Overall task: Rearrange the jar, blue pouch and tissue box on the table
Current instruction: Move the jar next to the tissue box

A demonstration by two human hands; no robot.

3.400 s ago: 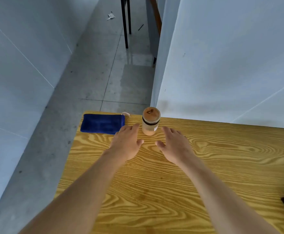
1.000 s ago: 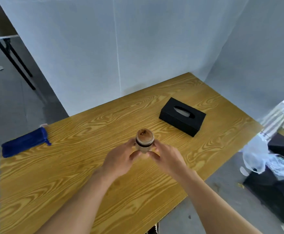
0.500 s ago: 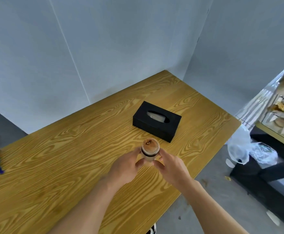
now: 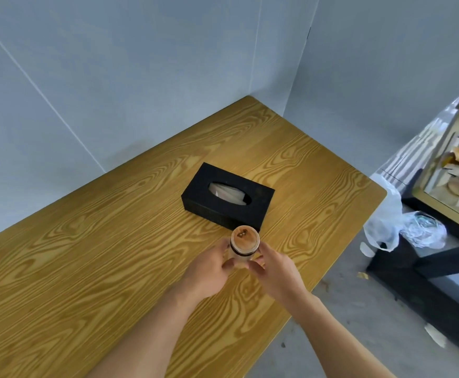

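Head-camera view of a wood-grain table [image 4: 92, 268] set into a corner of pale grey wall panels [image 4: 141, 77]. Both hands enclose a small frosted jar [image 4: 243, 248] held upright: the left hand [image 4: 209, 271] curls its fingers and thumb round the jar's left side, and the right hand [image 4: 276, 271] curls round its right side, thumbs meeting at the near face of the body. The jar carries a round wooden lid [image 4: 244, 238] above a dark band; the lid bears a small dark mark near its centre, too small to read as writing. Whether the jar's base touches the tabletop cannot be told, since the hands hide it. Just beyond the fingertips, on the far side of the jar, lies a black tissue box [image 4: 227, 204], set at an angle to the table edge, with a pale tissue showing in its oval opening; no label or brand is legible on it. To the right of the right hand, past the table edge and down on the grey floor, sit crumpled white plastic bags [image 4: 397, 227] beside a dark frame [image 4: 441, 263], with a cluttered surface [image 4: 457, 173] above it.
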